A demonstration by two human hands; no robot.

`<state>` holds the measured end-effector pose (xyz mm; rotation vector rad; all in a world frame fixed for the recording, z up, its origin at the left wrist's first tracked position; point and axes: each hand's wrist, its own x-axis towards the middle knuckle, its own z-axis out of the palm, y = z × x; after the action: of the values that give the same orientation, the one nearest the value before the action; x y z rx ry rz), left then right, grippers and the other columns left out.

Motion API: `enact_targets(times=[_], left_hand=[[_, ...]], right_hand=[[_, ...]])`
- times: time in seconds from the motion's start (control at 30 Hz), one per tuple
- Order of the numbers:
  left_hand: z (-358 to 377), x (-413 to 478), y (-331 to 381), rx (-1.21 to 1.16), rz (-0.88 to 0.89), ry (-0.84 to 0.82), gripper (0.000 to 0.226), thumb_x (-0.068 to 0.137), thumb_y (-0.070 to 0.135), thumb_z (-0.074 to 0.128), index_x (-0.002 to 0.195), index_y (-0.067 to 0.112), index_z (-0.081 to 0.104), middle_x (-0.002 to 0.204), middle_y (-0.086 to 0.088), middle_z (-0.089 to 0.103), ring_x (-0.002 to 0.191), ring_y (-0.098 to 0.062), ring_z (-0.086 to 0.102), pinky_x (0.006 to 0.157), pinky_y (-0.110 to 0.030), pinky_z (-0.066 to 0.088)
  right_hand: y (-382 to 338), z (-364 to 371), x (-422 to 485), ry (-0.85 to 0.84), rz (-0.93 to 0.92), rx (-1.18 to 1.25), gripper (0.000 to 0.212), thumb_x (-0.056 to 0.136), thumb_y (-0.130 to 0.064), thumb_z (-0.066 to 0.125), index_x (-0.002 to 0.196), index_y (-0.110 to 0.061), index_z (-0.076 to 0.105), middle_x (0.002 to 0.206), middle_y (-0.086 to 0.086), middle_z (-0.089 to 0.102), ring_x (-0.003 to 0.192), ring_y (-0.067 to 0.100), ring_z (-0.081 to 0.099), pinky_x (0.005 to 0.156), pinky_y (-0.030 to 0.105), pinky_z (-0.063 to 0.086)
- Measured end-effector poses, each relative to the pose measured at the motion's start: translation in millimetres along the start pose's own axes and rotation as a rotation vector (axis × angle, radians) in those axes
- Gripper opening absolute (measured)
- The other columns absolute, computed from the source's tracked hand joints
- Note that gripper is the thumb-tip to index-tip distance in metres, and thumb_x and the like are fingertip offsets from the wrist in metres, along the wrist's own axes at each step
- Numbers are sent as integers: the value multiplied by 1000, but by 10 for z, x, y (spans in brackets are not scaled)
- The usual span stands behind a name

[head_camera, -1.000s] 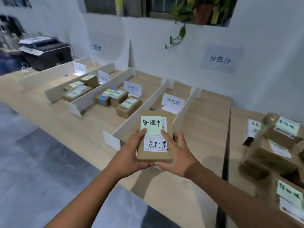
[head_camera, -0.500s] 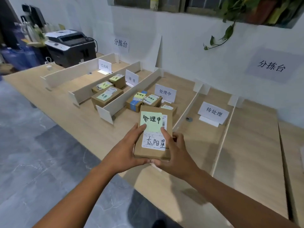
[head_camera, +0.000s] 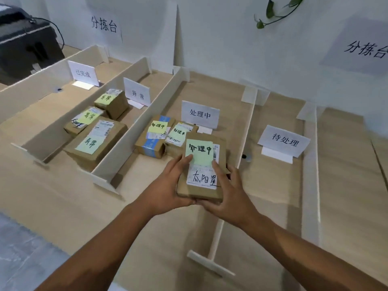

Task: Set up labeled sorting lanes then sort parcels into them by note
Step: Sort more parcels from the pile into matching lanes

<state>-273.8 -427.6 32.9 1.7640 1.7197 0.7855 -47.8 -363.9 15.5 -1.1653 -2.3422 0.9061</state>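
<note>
flat brown parcel (head_camera: 210, 193) sits between both hands over the near end of the middle lane, just in front of two sorted parcels (head_camera: 154, 139) lying there; cannot tell whether its underside touches the table (head_camera: 63, 196). green note (head_camera: 199, 152) on its top reads 处理中, same as the stand-up sign (head_camera: 200, 114) at the back of this lane, so the lane looks right. left hand (head_camera: 168, 185) and right hand (head_camera: 228, 196) are close together, each clamped on one side of the parcel, thumbs on top by the note's lower corners, fingers underneath. judgement: the step in hand is the set-down. lower it flat into the bare strip in front of the two sorted parcels, note face up and readable, not covering their notes. keep it off the white divider (head_camera: 245, 131) on the right, which looks thin and easy to nudge; beyond it is the lane with the 待处理 sign (head_camera: 284, 141). slide the thumbs off sideways so the note does not peel, and let go only once the table carries the weight.
</note>
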Motion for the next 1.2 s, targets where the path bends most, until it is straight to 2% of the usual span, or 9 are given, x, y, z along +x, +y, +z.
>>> enact_targets(times=[0.17,0.33,0.43,0.6,0.73,0.87,1.0,1.1,1.2], left_hand=[[-63,727,-333,-27,10,-65,127,61,41,96,160,34,16,168,2,10,154,-6,9,118,-24,27],[-4,1378,-693,35,44,-125,125,65,38,93,159,39,10,170,8,4,154,-14,14,115,-32,28],[102,1646,-884,46,37,-169,123,69,40,91,160,33,10,169,8,4,153,-19,17,114,-33,31],[251,1773,-1119,87,105,-190,122,71,43,89,162,29,8,168,6,1,152,-18,13,113,-33,33],[262,1732,-1121,113,124,-195,125,74,39,88,162,30,0,168,8,-18,144,4,-7,110,-25,18],[160,1640,-870,141,65,-133,124,66,47,92,160,35,11,165,12,-24,152,-9,-13,121,-43,15],[166,1453,-247,89,230,-36,117,57,79,76,154,26,37,169,-2,7,156,-31,6,120,-51,16],[385,1299,512,33,364,-93,119,55,85,69,154,28,35,166,0,16,153,-27,17,117,-31,25],[772,1076,1334,-29,482,-170,118,56,87,69,155,37,27,167,10,10,154,-22,15,120,-46,28]], right_hand=[[179,25,590,8,106,-41,113,75,-61,78,160,-41,6,163,2,0,153,25,16,120,45,34],[431,73,1119,-6,236,-73,116,74,-67,76,159,-44,1,160,-12,-5,153,20,10,123,36,26],[519,162,1326,-13,290,-160,116,76,-64,76,161,-37,3,163,3,1,153,25,14,121,43,31],[627,298,1396,-12,351,-215,115,77,-62,73,160,-39,-2,165,6,-1,153,30,9,120,43,29],[605,221,1329,-30,366,-160,118,79,-59,76,158,-47,-11,168,2,-10,156,26,2,123,43,26],[423,-107,1042,51,349,-103,114,78,-65,73,153,-55,-12,165,-14,-7,155,14,5,121,36,26],[277,-630,377,158,317,-183,101,79,-73,61,153,-60,-5,165,-12,2,154,15,14,115,40,39],[249,-1073,-355,247,363,-262,98,84,-69,63,154,-58,-5,167,-9,4,155,15,11,118,41,34],[226,-1498,-1307,349,428,-334,95,86,-64,65,158,-50,3,168,-6,5,154,16,13,120,41,32]])
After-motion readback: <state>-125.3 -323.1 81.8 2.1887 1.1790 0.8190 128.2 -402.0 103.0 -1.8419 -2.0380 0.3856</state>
